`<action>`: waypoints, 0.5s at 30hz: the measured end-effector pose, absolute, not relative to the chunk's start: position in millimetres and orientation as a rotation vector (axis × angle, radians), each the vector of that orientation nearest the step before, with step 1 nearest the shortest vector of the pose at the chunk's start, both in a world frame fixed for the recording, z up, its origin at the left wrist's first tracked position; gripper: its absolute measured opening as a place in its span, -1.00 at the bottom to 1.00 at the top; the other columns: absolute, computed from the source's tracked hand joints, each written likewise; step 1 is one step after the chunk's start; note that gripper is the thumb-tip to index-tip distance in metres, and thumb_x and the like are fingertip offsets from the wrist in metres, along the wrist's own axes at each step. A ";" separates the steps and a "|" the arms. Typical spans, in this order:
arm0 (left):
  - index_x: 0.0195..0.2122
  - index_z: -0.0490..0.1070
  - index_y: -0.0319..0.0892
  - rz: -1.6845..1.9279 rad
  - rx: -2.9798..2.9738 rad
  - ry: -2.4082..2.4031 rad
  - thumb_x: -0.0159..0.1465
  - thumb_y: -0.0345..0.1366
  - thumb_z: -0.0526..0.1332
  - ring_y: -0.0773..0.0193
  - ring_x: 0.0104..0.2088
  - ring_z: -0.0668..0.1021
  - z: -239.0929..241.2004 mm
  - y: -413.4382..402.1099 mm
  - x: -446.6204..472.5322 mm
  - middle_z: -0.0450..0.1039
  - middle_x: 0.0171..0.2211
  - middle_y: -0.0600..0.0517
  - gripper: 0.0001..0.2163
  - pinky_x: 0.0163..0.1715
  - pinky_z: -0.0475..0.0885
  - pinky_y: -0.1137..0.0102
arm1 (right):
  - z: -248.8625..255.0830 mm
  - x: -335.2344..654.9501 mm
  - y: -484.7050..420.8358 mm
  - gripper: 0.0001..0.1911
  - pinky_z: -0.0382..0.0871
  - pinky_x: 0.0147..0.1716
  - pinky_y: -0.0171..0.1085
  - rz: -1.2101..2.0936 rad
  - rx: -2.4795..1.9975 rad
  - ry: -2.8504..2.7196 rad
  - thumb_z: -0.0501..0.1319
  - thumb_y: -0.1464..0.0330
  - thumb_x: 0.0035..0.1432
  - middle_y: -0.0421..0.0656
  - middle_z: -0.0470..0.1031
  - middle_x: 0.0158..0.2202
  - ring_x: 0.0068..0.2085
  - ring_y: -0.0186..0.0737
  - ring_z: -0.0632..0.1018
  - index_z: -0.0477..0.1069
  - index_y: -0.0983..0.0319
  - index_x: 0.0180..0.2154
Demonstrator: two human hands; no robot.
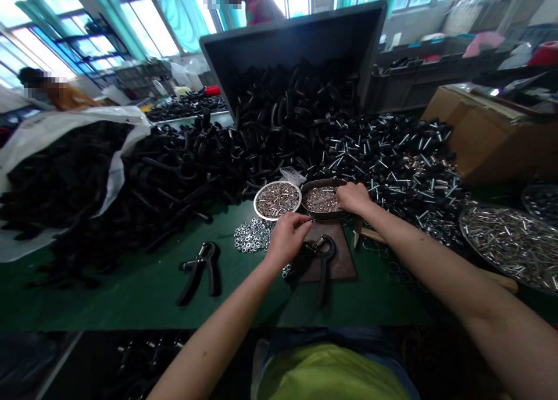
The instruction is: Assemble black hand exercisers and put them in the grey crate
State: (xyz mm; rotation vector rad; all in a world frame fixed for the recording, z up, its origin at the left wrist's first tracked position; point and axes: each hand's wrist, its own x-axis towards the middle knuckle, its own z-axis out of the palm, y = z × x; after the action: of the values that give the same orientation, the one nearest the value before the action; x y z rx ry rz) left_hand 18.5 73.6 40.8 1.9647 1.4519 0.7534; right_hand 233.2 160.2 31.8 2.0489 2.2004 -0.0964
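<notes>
My right hand [354, 197] reaches into a dark round tin [307, 213] of small metal parts; its fingers are bent together, their tips hidden among the parts. My left hand [285, 237] hovers by the front of that tin, thumb and forefinger nearly meeting; anything pinched there is too small to make out. Below it, a black hand-grip exerciser [325, 260] with a metal piece near its top lies on a brown square plate [344, 266]. A second hand-grip exerciser [200, 272] lies to the left, its handles spread. Beside my left hand is a pile of nuts [250, 237].
A white-rimmed bowl [256, 208] holds metal pins and rings. A hammer's wooden handle [372, 235] lies under my right forearm. Black handles [187, 167] and bolts with black heads [383, 150] heap behind, below a tipped grey crate [296, 31]. At right sits a tray [468, 240] of pins.
</notes>
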 end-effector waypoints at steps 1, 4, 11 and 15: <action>-0.22 0.54 -0.16 0.653 2.121 1.499 0.22 -0.24 0.16 0.15 -0.11 0.49 39.2 92.7 24.2 0.51 -0.21 -0.06 -0.79 -0.07 0.35 0.29 | 32.1 234.2 159.1 -0.82 0.21 -0.15 -0.23 -0.101 2.048 2.203 0.23 0.34 0.02 0.02 0.56 -0.19 -0.09 -0.09 0.48 0.55 0.22 -0.30; -0.27 0.56 -0.13 0.331 2.392 1.588 0.20 -0.25 0.18 0.11 -0.12 0.49 35.6 139.9 48.5 0.53 -0.24 -0.08 -0.81 -0.09 0.34 0.29 | 34.6 238.4 154.0 -0.81 0.22 -0.17 -0.24 -0.107 2.048 2.230 0.19 0.29 0.09 0.00 0.56 -0.19 -0.09 -0.10 0.49 0.54 0.21 -0.30; -0.35 0.56 -0.25 0.105 2.418 1.604 -0.01 -0.27 0.35 -0.08 -0.10 0.49 23.3 185.2 95.1 0.53 -0.24 -0.25 -0.79 -0.07 0.32 0.17 | 32.7 247.7 150.0 -0.77 0.24 -0.21 -0.23 -0.124 2.188 2.310 0.10 0.31 0.17 -0.02 0.57 -0.26 -0.18 -0.13 0.53 0.46 0.23 -0.20; -0.34 0.55 -0.23 0.099 2.365 1.595 0.03 -0.31 0.31 -0.05 -0.09 0.50 18.9 186.4 96.7 0.53 -0.22 -0.25 -0.83 -0.07 0.32 0.19 | 29.7 255.2 151.0 -0.84 0.26 -0.27 -0.26 -0.214 2.342 2.368 0.15 0.34 0.10 -0.12 0.58 -0.29 -0.21 -0.15 0.54 0.47 0.16 -0.27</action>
State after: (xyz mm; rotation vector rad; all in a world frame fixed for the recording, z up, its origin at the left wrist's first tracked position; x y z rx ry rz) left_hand 96.7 186.4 18.9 2.3654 1.5952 0.0987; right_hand 255.2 151.0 29.7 2.3423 2.3676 -0.2139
